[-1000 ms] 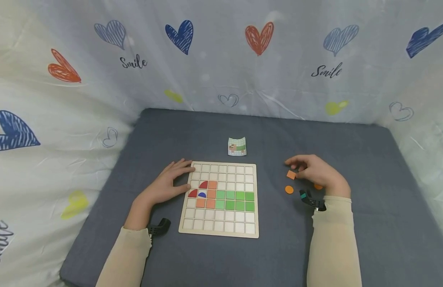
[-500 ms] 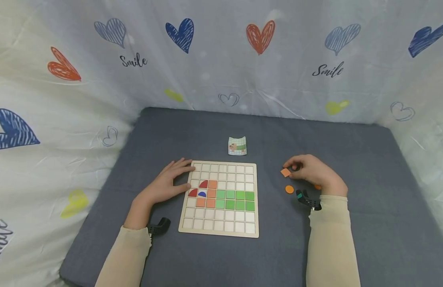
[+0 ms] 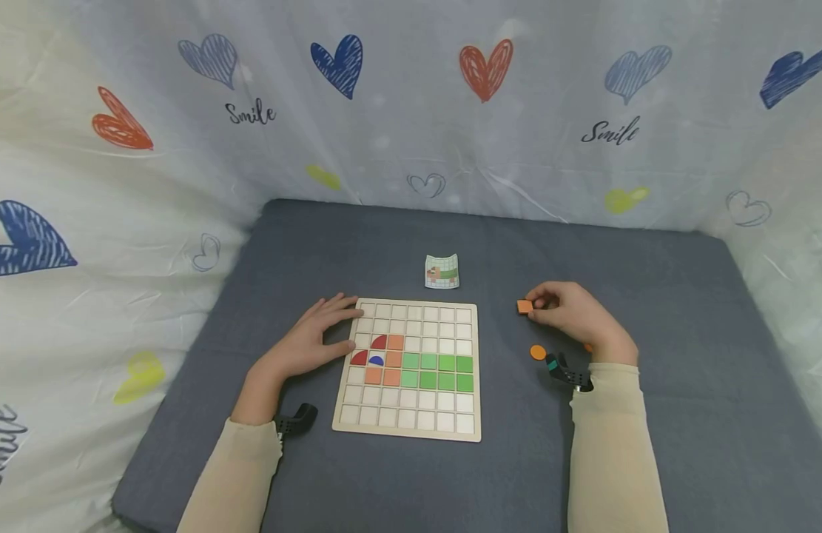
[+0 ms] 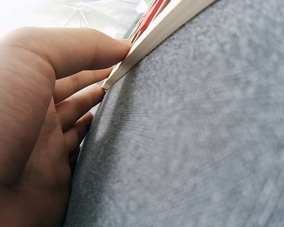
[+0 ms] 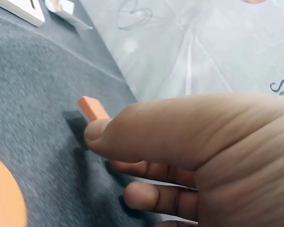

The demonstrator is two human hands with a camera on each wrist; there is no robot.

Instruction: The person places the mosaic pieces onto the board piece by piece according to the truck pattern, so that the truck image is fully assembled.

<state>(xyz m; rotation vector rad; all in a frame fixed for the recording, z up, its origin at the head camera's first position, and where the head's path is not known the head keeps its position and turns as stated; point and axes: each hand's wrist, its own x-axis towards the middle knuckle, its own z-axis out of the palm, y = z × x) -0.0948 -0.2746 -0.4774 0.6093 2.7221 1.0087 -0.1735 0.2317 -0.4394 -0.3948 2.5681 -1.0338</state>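
Note:
My right hand (image 3: 573,317) pinches an orange square tile (image 3: 524,306) between thumb and fingers; in the right wrist view the tile (image 5: 94,109) stands just above the cloth. A wooden grid board (image 3: 407,433) lies left of that hand. Red quarter-circles, a blue half-circle, and salmon and green squares fill some of its cells. Along the board's upper left edge rests my left hand (image 3: 309,340), fingers extended. The left wrist view shows its thumb and fingertips touching the board's side (image 4: 156,40).
An orange round tile (image 3: 538,352) lies near the right wrist, and another orange piece (image 3: 587,347) is mostly hidden behind it. Beyond the board sits a small picture card (image 3: 442,272). A grey cloth (image 3: 517,474) covers the table, with a printed curtain (image 3: 384,148) behind.
My right hand has taken hold of the orange square tile and moved it left and slightly away, lifting it off the cloth. My left hand and the board have stayed put.

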